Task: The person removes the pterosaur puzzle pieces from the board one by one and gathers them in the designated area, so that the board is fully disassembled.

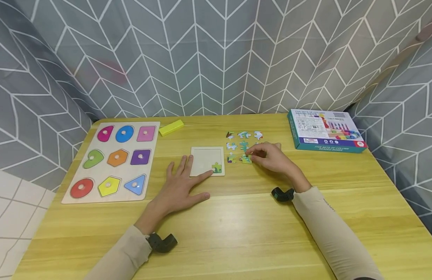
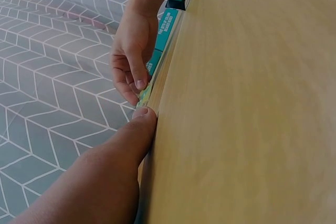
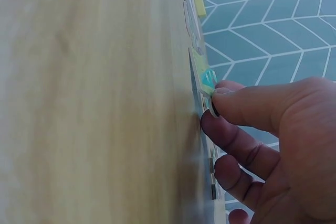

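Observation:
My left hand (image 1: 179, 190) lies spread on the table, its fingers at the left and lower edges of a square wooden puzzle tray (image 1: 203, 160). The index fingertip reaches a green jigsaw piece (image 1: 217, 167) set in the tray's lower right corner. Beside the loose pieces, my right hand (image 1: 271, 158) pinches a green jigsaw piece (image 1: 246, 160) between thumb and fingers. Close up in the right wrist view, this piece (image 3: 208, 79) is tilted, one edge raised. Several other jigsaw pieces (image 1: 243, 135) lie in rows right of the tray; the right hand partly hides some.
On the left lies a wooden shape board (image 1: 124, 187) with colourful knobbed shapes. A yellow block (image 1: 171, 127) sits near its upper right corner. The beaded toy box (image 1: 327, 130) stands at the back right. A grey patterned curtain (image 1: 216, 58) hangs behind the table.

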